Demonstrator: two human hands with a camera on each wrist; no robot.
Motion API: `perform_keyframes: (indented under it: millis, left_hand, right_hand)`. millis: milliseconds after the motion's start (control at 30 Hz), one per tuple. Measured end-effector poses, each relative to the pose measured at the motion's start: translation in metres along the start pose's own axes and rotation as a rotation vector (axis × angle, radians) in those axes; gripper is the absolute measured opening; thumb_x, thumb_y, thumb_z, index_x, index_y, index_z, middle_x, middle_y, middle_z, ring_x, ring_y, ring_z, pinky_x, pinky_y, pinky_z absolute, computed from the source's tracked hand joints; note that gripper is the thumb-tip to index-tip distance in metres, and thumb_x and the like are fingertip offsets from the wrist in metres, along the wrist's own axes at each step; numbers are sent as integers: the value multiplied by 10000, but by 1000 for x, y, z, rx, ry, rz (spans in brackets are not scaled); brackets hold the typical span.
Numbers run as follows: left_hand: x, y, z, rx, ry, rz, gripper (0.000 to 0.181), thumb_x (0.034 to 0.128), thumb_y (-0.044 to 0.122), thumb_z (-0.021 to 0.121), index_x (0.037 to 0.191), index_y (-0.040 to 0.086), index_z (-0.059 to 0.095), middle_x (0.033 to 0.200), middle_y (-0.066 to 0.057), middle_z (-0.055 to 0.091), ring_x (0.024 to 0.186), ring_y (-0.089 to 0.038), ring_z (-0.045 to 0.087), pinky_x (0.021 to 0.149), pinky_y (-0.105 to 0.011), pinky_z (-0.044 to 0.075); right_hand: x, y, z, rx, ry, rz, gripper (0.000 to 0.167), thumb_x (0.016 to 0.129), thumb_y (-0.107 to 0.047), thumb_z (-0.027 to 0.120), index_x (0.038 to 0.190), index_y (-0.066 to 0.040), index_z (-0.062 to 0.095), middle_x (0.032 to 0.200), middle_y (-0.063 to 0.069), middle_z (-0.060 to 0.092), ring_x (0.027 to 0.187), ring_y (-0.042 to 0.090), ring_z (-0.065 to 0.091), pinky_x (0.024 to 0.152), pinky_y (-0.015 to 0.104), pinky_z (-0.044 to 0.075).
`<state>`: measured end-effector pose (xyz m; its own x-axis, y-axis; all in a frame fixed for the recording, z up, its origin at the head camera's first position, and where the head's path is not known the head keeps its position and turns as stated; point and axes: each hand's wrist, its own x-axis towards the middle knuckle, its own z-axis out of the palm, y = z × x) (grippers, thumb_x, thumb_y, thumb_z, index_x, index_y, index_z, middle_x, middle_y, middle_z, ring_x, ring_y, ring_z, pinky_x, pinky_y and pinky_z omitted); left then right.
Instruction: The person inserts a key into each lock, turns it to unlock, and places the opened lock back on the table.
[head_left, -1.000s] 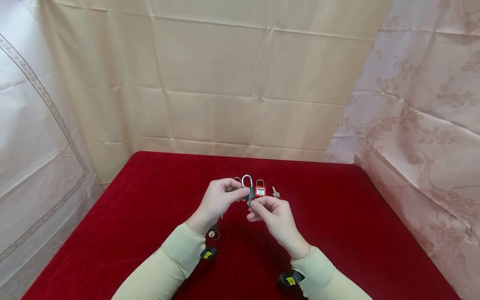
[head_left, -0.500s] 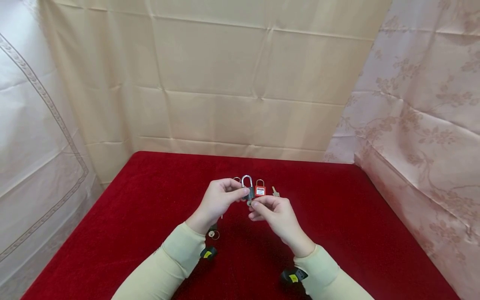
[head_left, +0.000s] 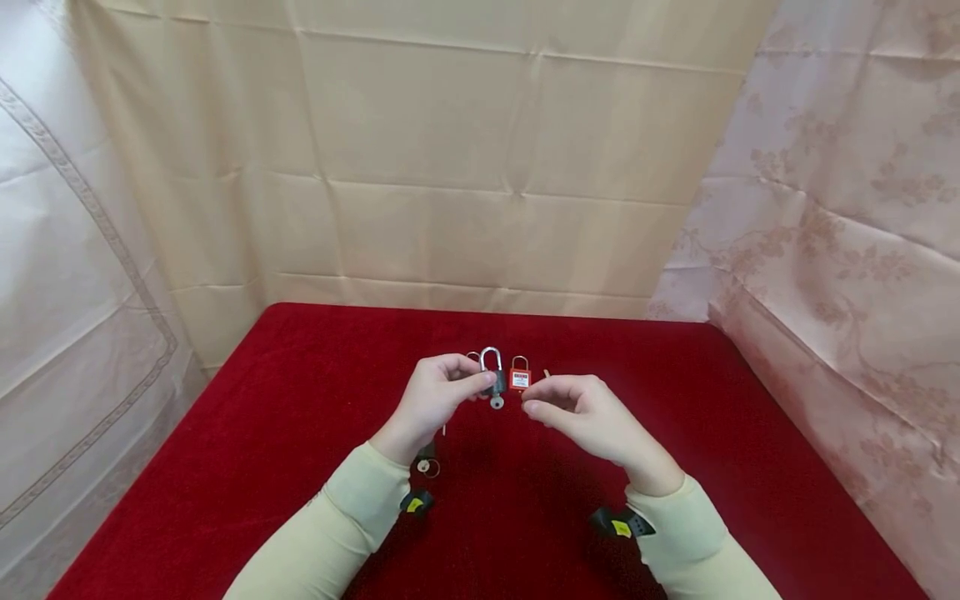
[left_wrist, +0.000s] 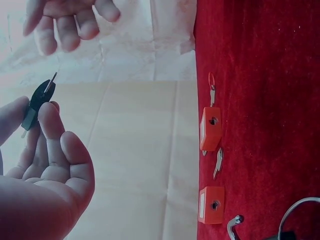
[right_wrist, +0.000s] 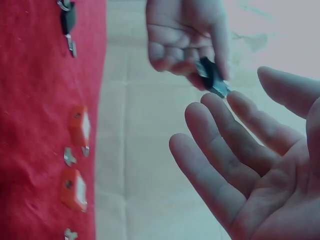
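My left hand (head_left: 435,400) holds a black padlock (head_left: 496,383) up off the table, body pinched between thumb and fingers. Its silver shackle points away, and a key (head_left: 497,402) sticks out of its bottom end. The left wrist view shows this padlock (left_wrist: 33,107) from its keyed end. To the right, my right hand (head_left: 581,412) is apart from the padlock and key. Its fingers (right_wrist: 220,135) are spread and loosely bent in the right wrist view, with nothing between them. Behind the hands a red padlock (head_left: 521,380) lies on the table.
The red cloth-covered table (head_left: 300,467) bears a second red padlock (left_wrist: 211,205) and loose keys (left_wrist: 218,162). Beside my left wrist lies another dark padlock (head_left: 427,451) with a ringed key (head_left: 424,467). A beige curtain (head_left: 450,167) hangs behind the table.
My right hand has let go of the key and moved right, its fingers loosening. The key stays in the black padlock, which my left hand holds nearly still.
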<state>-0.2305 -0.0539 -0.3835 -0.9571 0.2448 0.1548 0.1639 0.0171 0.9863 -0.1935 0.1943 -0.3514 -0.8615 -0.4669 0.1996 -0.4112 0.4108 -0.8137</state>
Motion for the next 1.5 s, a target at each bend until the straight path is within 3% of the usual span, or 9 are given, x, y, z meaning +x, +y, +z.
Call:
perform_keyframes:
  millis: [433,633,767,867,1000,1300,1500]
  left_hand:
    - [-1,0,0,-8,-11,-23,163,899,176,798,994,50,757,863,-108,743,774,-231,667,764,-362,545]
    - [0,-1,2,-7,-26,-25,163,902,173,795,995,46,754,862,-103,742,782,-254,669,757,-352,542]
    - [0,0,4,-21,-31,-11,172,898,152,794,997,18,750,853,-108,742,804,-311,677,736,-339,548]
    - [-1,1,4,-31,-31,-11,173,895,139,796,998,8,749,851,-113,742,791,-285,683,733,-334,550]
    - [-1,0,6,-40,-36,-17,179,890,132,801,993,-3,745,856,-116,746,769,-236,687,739,-331,560]
    - [-3,-1,9,-36,-46,-17,183,885,135,806,989,-1,741,865,-139,744,798,-300,690,737,-333,569]
    - [-4,-2,8,-25,-58,-16,187,890,147,804,991,2,742,879,-157,743,821,-324,689,763,-368,573]
  right_hand:
    - [1,-16,-22,-4,63,-32,202,952,-186,743,1134,-99,738,975,17,744,842,222,704,757,428,603]
    - [5,-22,-27,63,103,-67,179,959,-133,724,1125,-68,728,935,60,730,829,263,699,758,379,601]
    - [8,-26,-29,142,114,-84,187,966,-79,696,1144,-22,706,966,110,728,838,300,704,775,427,604]
    - [11,-27,-29,190,123,-90,212,973,-68,684,1172,4,690,1021,139,728,871,302,717,786,469,602]
    - [14,-25,-29,228,153,-92,239,976,-77,683,1198,12,680,1077,157,715,921,294,715,787,481,600]
    - [21,-7,-22,317,239,-50,280,976,-77,680,1227,46,657,1158,238,680,933,295,709,764,458,608]
    - [27,2,-15,333,226,-7,291,968,-87,694,1231,32,659,1154,228,685,902,266,711,732,412,614]
